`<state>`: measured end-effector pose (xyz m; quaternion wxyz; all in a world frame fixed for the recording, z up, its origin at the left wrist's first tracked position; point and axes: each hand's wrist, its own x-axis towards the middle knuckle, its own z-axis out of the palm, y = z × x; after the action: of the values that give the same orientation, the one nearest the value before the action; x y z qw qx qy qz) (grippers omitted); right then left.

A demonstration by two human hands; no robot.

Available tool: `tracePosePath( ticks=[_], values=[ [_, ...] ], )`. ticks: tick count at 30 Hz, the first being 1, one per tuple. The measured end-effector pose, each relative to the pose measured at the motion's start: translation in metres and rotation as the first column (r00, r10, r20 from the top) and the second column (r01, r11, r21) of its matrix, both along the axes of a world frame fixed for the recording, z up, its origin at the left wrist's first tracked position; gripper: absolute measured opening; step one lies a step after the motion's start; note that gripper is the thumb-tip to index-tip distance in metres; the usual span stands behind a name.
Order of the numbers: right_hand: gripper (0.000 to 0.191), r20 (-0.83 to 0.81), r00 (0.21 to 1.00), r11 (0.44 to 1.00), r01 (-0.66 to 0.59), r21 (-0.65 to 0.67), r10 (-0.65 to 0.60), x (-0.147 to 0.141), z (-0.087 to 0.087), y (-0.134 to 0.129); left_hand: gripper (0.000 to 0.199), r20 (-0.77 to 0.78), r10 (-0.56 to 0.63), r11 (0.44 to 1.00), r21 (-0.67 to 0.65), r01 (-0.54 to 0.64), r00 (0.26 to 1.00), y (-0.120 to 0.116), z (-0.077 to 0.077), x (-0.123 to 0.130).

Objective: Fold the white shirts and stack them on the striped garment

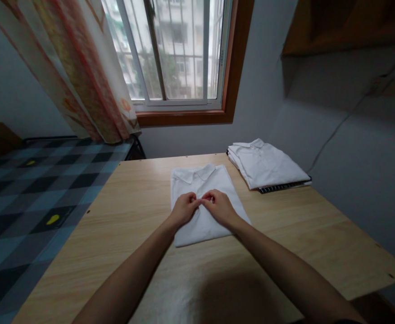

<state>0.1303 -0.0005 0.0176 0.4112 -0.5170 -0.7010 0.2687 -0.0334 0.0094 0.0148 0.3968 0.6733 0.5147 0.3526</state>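
A white collared shirt (200, 229) lies folded into a rough rectangle on the wooden table, its collar toward the window. Over the middle of its front, my left hand (185, 208) and my right hand (218, 206) meet with thumbs and fingertips pinched close together. Both hands grip the shirt's cloth along the front, just below the collar; the exact bit between the fingertips is too small to make out.
At the table's (143, 193) back right, a stack of folded white shirts (268, 162) rests on a black striped item (281, 186). A bed with a checked cover (79, 180) stands left. A cable (332, 135) runs down the right wall. Behind are a curtain (79, 67) and a barred window.
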Motion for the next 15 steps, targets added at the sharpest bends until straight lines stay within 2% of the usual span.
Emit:
tracePosePath(
  ticks=[3,6,11,15],
  values=[
    [0.004,0.124,0.991,0.999,0.038,0.033,-0.042,-0.0037,-0.0045,-0.0092,0.028,0.131,-0.023,0.99,-0.137,0.041,0.991,-0.0005,0.0007,-0.0006],
    [0.004,0.144,0.987,0.998,0.062,0.018,-0.064,-0.0058,-0.009,-0.0095,0.027,0.182,-0.04,0.975,-0.208,0.079,0.983,-0.0009,0.0019,-0.0013],
    [0.004,0.144,0.984,0.994,0.109,0.013,-0.11,-0.0081,-0.0109,-0.0111,0.027,0.222,-0.05,0.972,-0.215,0.099,0.974,-0.0001,0.0013,-0.0024],
    [0.006,0.139,0.985,0.995,0.1,0.006,-0.1,-0.0091,-0.0094,-0.0139,0.028,0.191,-0.065,0.966,-0.233,0.109,0.979,0.0006,0.0031,-0.0036]
  ],
)
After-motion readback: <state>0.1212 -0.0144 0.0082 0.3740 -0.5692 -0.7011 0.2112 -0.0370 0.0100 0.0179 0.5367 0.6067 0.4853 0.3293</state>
